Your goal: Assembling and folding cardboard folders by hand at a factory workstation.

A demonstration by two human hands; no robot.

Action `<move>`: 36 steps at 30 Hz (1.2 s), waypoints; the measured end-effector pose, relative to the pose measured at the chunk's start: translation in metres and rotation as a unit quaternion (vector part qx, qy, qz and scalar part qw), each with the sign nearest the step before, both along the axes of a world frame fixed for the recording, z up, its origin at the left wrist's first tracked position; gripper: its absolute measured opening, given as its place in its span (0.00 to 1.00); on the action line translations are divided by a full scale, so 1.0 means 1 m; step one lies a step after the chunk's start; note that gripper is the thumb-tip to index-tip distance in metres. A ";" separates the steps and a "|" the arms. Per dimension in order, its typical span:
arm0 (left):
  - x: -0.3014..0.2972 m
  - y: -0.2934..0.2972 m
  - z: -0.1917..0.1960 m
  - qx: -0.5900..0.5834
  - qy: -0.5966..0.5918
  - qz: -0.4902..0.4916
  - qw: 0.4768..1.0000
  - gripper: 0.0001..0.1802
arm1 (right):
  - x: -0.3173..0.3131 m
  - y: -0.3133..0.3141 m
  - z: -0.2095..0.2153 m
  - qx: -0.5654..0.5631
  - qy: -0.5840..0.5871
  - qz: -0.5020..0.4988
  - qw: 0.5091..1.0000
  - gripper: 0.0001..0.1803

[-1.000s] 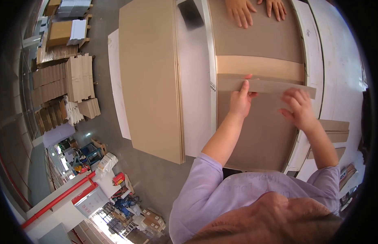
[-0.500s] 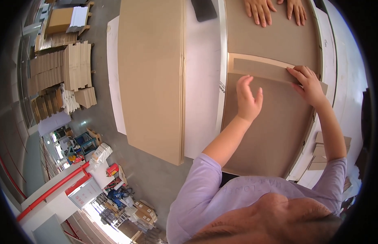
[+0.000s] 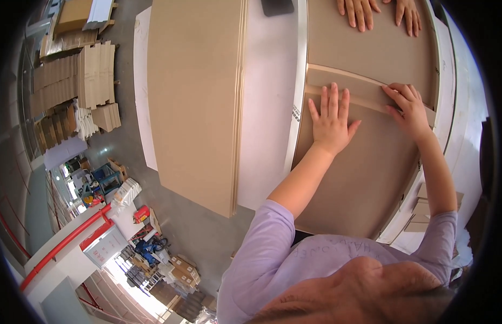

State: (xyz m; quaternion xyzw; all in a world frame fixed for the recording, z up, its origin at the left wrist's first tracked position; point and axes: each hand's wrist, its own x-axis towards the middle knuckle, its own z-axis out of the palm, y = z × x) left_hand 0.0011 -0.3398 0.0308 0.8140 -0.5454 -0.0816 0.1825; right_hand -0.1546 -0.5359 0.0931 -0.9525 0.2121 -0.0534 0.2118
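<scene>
Brown cardboard [image 3: 364, 178] lies flat before me on a white-edged work table. Across it runs a long, narrow cardboard strip [image 3: 364, 83], with a paler far edge. My left hand [image 3: 333, 125] is open, palm down with fingers spread, its fingertips at the strip's near side. At the strip's right end, my right hand [image 3: 410, 110] pinches it between thumb and fingers. Beyond the strip, another person's two hands [image 3: 360, 12] rest on the cardboard, fingers pointing toward me. Whether the strip is a separate piece or a folded flap, I cannot tell.
To the left, a stack of large cardboard sheets [image 3: 197, 97] lies on a white surface [image 3: 267, 108]. A dark, round-cornered object [image 3: 278, 6] is at the far edge. Piled cardboard [image 3: 97, 75] stands across the floor, and a red pipe [image 3: 67, 245] runs at lower left.
My left hand has gone from curled and raised to spread fingers at the strip. My right hand keeps its hold on the strip's end. The whole view has shifted slightly.
</scene>
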 end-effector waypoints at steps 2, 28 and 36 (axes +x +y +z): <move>0.001 0.002 -0.001 0.003 -0.002 0.006 1.000 0.52 | 0.005 0.004 0.000 0.010 0.001 -0.004 1.000 0.29; -0.002 0.000 -0.002 0.019 -0.030 0.007 0.999 0.50 | -0.001 0.004 -0.011 0.011 -0.023 0.006 1.000 0.22; -0.002 0.000 -0.002 0.013 -0.035 0.010 0.999 0.49 | 0.000 0.003 -0.011 0.014 -0.021 0.006 1.000 0.22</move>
